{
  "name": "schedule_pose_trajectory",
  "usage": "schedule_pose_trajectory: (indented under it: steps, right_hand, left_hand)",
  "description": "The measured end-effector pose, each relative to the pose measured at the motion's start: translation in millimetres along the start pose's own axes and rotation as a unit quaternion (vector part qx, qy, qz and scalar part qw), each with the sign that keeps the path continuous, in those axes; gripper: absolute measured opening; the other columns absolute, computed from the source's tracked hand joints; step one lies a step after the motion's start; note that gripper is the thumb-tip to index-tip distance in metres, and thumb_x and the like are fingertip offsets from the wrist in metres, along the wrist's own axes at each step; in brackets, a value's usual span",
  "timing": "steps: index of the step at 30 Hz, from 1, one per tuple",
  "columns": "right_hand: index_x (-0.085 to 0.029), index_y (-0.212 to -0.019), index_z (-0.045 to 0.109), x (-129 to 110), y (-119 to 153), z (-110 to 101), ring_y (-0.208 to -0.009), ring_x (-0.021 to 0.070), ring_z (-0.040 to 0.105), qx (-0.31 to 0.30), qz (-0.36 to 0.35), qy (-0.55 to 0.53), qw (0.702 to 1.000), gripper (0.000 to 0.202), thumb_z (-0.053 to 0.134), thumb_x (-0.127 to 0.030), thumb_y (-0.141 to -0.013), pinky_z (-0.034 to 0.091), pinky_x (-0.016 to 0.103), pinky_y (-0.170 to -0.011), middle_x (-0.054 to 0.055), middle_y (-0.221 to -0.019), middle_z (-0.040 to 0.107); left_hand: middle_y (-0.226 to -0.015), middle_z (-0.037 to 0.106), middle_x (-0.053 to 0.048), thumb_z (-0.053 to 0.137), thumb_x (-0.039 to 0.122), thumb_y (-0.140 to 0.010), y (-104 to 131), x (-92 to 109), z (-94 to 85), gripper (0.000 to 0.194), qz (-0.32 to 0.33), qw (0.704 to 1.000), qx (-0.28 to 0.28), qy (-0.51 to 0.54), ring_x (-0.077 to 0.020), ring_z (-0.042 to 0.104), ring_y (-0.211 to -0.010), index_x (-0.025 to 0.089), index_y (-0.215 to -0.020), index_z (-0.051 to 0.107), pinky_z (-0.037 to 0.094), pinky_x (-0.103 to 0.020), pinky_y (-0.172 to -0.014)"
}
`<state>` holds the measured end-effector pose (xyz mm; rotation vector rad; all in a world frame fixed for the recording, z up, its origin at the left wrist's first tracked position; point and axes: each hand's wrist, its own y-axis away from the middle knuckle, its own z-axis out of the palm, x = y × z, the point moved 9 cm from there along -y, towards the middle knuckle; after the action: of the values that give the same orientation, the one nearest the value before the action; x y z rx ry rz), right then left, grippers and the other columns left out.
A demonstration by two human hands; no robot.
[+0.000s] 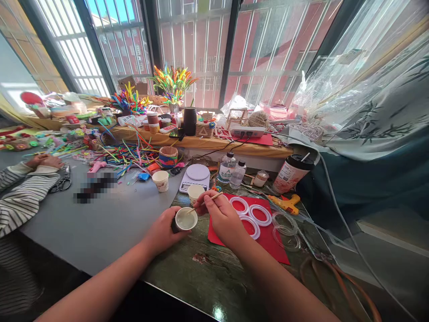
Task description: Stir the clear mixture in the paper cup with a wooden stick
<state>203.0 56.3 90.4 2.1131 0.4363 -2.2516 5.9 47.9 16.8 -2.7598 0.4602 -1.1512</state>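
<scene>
Head view. The left hand was wrapped around the side of a small white paper cup holding pale, cloudy liquid, the cup standing upright with its round mouth facing up on the dark green glossy tabletop. The right hand was pinched shut on a thin wooden stick; the stick's long axis ran from upper right to lower left, its lower tip dipping into the cup's liquid and its free end pointing up and to the right past the fingers.

Just right of that hand lay a flat red paper sheet bearing three white plastic rings, smooth and round. Two clear plastic rings lay off the sheet's right edge, near a yellow glue gun. Behind the hands stood a second empty paper cup, a white round-topped kitchen scale and two clear plastic bottles.

At far left, another person's striped sleeves rested on the grey table mat, hands folded together, beside scissors.
</scene>
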Motion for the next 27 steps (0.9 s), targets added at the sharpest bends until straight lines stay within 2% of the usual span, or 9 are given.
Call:
schedule_pose_trajectory:
  steps: [5, 11, 21, 27]
  right_hand:
    - [-0.024, -0.097, 0.069, 0.3, 0.2, -1.9, -0.083, 0.0243, 0.070, 0.004, -0.005, 0.010, 1.000, 0.045, 0.066, -0.069, -0.105, 0.059, 0.042, -0.080, 0.007, -0.091, 0.078]
    - [-0.025, -0.097, 0.066, 0.5, -0.5, -0.7, -0.083, 0.0241, 0.071, -0.003, -0.009, 0.004, 1.000, 0.046, 0.060, -0.069, -0.107, 0.060, 0.042, -0.080, 0.007, -0.092, 0.077]
    - [-0.025, -0.097, 0.067, -2.6, 2.9, 3.0, -0.084, 0.0245, 0.071, -0.015, -0.019, 0.029, 0.999, 0.039, 0.062, -0.062, -0.108, 0.059, 0.042, -0.081, 0.007, -0.091, 0.078]
    - [-0.025, -0.099, 0.067, -0.4, 0.6, 0.8, -0.080, 0.0236, 0.069, -0.011, -0.011, 0.018, 1.000, 0.042, 0.061, -0.066, -0.107, 0.058, 0.041, -0.078, 0.006, -0.090, 0.077]
  left_hand:
    - [-0.123, 0.082, -0.010, 0.090, 0.041, -0.084, 0.0, 0.7, 0.2, 0.053, -0.001, 1.000, -0.001, 0.001, -0.0344, 0.080, -0.114, 0.023, -0.130, 0.070, 0.065, -0.047, -0.103]
    - [-0.125, 0.082, -0.010, 0.091, 0.041, -0.084, -0.3, -0.5, 0.8, 0.054, 0.002, 1.000, -0.002, 0.001, -0.0343, 0.079, -0.115, 0.023, -0.131, 0.070, 0.064, -0.047, -0.104]
    - [-0.123, 0.083, -0.009, 0.091, 0.044, -0.085, -1.7, 0.8, 1.1, 0.052, 0.012, 1.000, -0.002, -0.003, -0.0338, 0.080, -0.112, 0.024, -0.129, 0.071, 0.065, -0.045, -0.098]
    - [-0.123, 0.083, -0.009, 0.090, 0.043, -0.085, -1.7, 2.0, 1.6, 0.052, 0.018, 1.000, -0.004, -0.006, -0.0338, 0.080, -0.113, 0.024, -0.129, 0.070, 0.064, -0.046, -0.101]
